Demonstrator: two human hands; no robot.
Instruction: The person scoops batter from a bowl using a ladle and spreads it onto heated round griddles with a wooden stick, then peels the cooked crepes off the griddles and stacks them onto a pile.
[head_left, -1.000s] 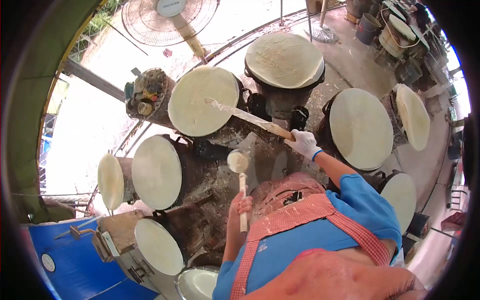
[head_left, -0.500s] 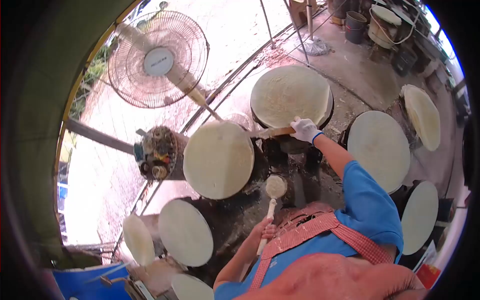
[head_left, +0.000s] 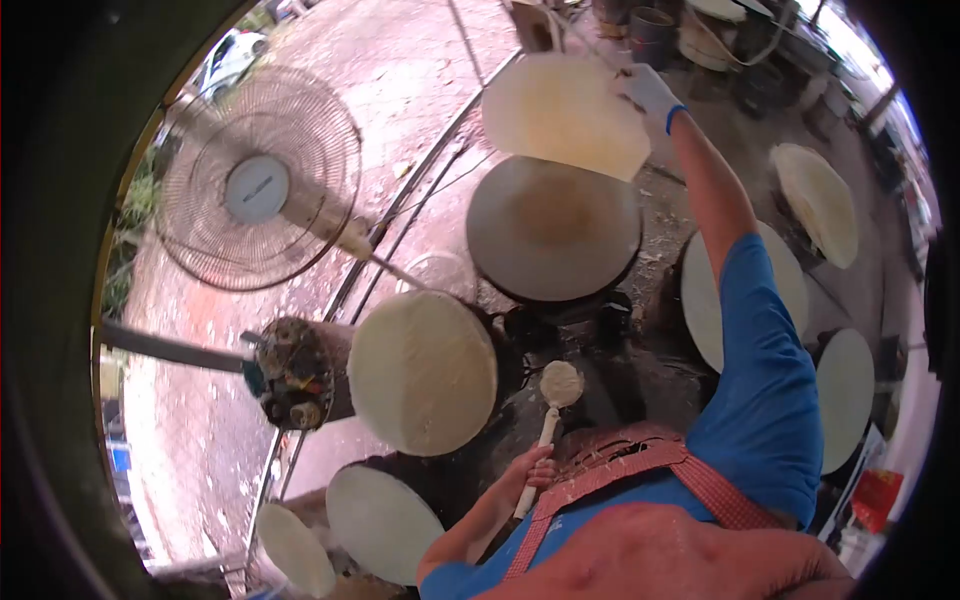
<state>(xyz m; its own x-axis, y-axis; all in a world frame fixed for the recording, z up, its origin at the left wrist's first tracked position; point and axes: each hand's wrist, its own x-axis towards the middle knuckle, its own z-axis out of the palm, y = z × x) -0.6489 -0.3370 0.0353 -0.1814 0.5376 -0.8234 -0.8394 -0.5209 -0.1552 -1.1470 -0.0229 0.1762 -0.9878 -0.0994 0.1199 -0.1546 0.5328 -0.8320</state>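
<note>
My left hand point(head_left: 533, 468) is closed around the pale handle of a ladle point(head_left: 562, 386), whose round head is coated in batter. My right hand point(head_left: 652, 95), in a white glove with a blue cuff, is stretched far forward and closed on the edge of a thin crepe point(head_left: 560, 112). The crepe hangs in the air above and beyond a round griddle point(head_left: 550, 235), which shows bare metal with a browned patch. Whether the scraper is still in my right hand, I cannot make out.
More round griddles carry pale sheets of batter, among them one at left point(head_left: 425, 375) and one at right point(head_left: 745, 290). A crepe point(head_left: 815, 205) lies at far right. A standing fan point(head_left: 258, 188) is at upper left, near a cluttered drum point(head_left: 292, 372). Buckets point(head_left: 652, 38) stand at the back.
The crepe has come off the middle griddle, lifted away and forward by my right hand, which held a wooden-handled scraper at its edge. My left hand keeps the ladle. The view has shifted.
</note>
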